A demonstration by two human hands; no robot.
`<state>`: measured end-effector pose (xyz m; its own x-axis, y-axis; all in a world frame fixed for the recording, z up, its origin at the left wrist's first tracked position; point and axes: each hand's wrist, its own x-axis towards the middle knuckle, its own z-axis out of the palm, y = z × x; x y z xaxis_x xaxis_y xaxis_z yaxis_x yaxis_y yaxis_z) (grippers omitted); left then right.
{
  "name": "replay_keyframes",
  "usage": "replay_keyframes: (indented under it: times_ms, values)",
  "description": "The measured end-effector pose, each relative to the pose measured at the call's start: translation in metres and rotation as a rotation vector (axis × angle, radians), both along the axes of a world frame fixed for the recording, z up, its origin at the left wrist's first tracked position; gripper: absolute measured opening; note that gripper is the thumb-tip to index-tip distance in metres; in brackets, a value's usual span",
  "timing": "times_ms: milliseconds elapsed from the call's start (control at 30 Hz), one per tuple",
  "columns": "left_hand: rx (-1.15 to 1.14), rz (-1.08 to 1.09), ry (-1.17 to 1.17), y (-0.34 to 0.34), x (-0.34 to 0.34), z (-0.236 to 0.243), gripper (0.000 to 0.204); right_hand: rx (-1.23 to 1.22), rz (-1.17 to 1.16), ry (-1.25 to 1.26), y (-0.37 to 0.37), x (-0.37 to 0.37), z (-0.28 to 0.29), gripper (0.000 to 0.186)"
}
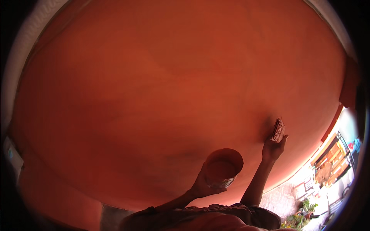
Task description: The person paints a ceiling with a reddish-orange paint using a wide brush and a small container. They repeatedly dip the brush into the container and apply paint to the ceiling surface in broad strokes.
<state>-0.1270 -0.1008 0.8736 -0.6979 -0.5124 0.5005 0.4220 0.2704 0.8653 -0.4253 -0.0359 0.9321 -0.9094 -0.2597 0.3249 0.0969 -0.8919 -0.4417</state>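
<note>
My left hand is wrapped round a round paint tub, held low in front of my body with its mouth facing up. Reddish paint appears to lie inside it, though shade dulls its surface. Over to the right, my raised right hand grips a wide, paint-smeared brush. The brush is close to the orange-red wall, beside its own shadow; whether the bristles touch I cannot tell. Darker patches show on the wall's lower middle.
A pale border curves round the wall's upper left. At the lower right lies a bright outdoor area with potted plants, a white chair and a wooden structure. A grey patch shows at the lower left.
</note>
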Motion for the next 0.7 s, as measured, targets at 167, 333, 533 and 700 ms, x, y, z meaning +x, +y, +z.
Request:
replay_keyframes:
  times_ms: [167,333,533,700]
  values:
    - [0.111,-0.042,0.028,0.009,0.018,0.028,0.108,-0.252,0.225,0.047,-0.004,-0.019,-0.026,0.047]
    - [0.109,0.080,0.116,0.016,0.015,0.023,0.100,0.317,-0.168,0.118,-0.005,-0.058,-0.061,0.068]
    - [0.105,0.175,0.165,0.022,0.021,0.039,0.097,-0.279,0.620,0.332,0.008,-0.045,-0.036,0.063]
    - [0.146,0.176,0.242,0.017,0.023,0.030,0.098,-0.226,0.428,-0.035,0.019,0.012,0.013,0.049]
